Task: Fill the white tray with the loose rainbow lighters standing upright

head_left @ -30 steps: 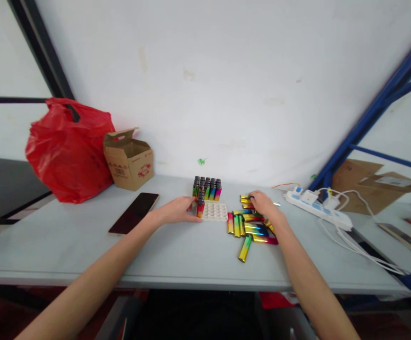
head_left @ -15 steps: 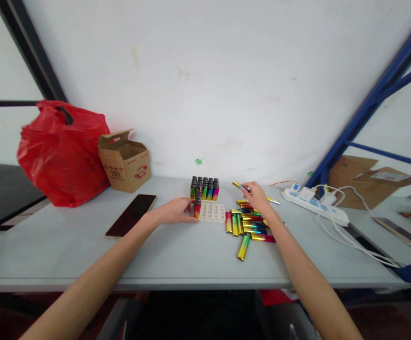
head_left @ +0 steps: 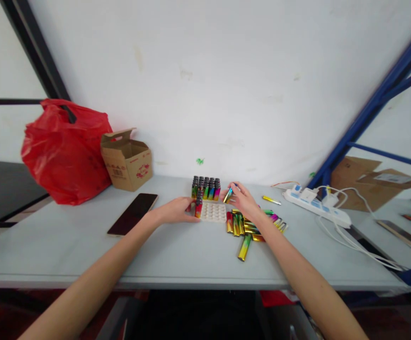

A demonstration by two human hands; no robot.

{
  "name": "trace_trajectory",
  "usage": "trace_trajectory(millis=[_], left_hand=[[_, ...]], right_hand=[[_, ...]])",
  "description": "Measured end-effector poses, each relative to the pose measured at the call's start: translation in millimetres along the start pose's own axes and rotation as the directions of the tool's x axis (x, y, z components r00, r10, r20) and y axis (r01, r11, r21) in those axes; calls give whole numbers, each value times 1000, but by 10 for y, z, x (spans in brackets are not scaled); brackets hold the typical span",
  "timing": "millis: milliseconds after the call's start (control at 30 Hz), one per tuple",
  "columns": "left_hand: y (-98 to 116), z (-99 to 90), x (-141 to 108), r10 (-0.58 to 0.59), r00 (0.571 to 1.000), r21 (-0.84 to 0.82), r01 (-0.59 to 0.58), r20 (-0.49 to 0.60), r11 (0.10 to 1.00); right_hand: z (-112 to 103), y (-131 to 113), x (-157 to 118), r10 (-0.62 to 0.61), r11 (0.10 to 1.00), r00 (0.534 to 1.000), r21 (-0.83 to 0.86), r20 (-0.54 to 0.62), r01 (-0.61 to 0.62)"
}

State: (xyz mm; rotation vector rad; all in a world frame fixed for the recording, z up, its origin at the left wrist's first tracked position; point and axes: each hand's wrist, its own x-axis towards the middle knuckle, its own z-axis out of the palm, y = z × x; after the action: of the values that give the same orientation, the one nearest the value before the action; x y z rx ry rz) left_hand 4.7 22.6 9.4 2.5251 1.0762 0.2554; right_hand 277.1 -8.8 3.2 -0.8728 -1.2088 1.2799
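My left hand (head_left: 177,210) is at the left side of a white tray (head_left: 214,212) with round holes, its thumb at the front corner and its fingers partly hidden. A column of black-topped lighters (head_left: 198,209) stands upright in the tray's left edge, beside those fingers. Pinched in my right hand (head_left: 243,200) is a shiny blue-and-gold lighter (head_left: 228,195), tilted, above the tray's right back corner. Behind the tray, a block of upright lighters (head_left: 206,190) stands in rows. Loose metallic lighters (head_left: 237,224) lie piled under my right forearm.
A dark phone (head_left: 133,214) lies left of my left hand. Farther left are an open cardboard box (head_left: 134,165) and a red plastic bag (head_left: 69,156). A power strip (head_left: 318,206) with white cables sits at right. One lighter (head_left: 271,200) lies apart near the wall.
My right hand has moved left from above the pile to the tray's back right, carrying the lighter, which is now more upright. My left hand stays at the tray.
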Motion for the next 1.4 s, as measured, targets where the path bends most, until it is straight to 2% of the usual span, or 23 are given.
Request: trace_trajectory(millis=[133,200,267,367,467,633,833,933,1067,1133,1200,1300,1400], left_hand=[[-4,9,4,-12,1000,-6,12,-2,1000],[-15,15,6,-3,1000,-12,3,-9,1000],[-26,18,6,25,1000,-25,-25,-18,999],[-30,15,3,51,999,-41,-52,-20,998],[-16,8,0,41,999,-32,-41,-10,999],[-13,13,-3,29,1000,-15,-29,-11,999],[-28,25,-4,46,999,-51,-47,-26,998],[-12,18,-5,31,999,-36,-32,-18,999],[3,14,-6,13,1000,-13,-13,-11,1000],[-3,19,-7,14,1000,-16,-14,-14,1000],[-14,25,-10,15,1000,-18,-15,-18,1000],[-32,33,-11,6,1000,-9,-7,-21,1000],[-45,36,-5,4,1000,-4,-4,-14,1000]], right_hand=[[138,17,-62,49,999,992,-10,115,-48],[185,55,-63,47,995,994,-94,96,-38],[219,104,-56,-17,963,999,-267,29,24],[250,173,-55,-210,794,977,-589,-37,149],[273,218,-70,-266,639,963,-755,-38,146],[297,238,-86,-264,571,964,-804,12,166],[278,227,-62,-281,580,959,-788,45,207],[258,215,-27,-274,573,953,-774,128,269],[253,207,15,-333,424,912,-826,238,370],[259,212,17,-309,390,923,-855,228,342],[270,226,14,-276,412,942,-862,191,296],[291,264,31,-272,422,946,-861,179,284],[318,322,86,-261,330,942,-898,209,291]])
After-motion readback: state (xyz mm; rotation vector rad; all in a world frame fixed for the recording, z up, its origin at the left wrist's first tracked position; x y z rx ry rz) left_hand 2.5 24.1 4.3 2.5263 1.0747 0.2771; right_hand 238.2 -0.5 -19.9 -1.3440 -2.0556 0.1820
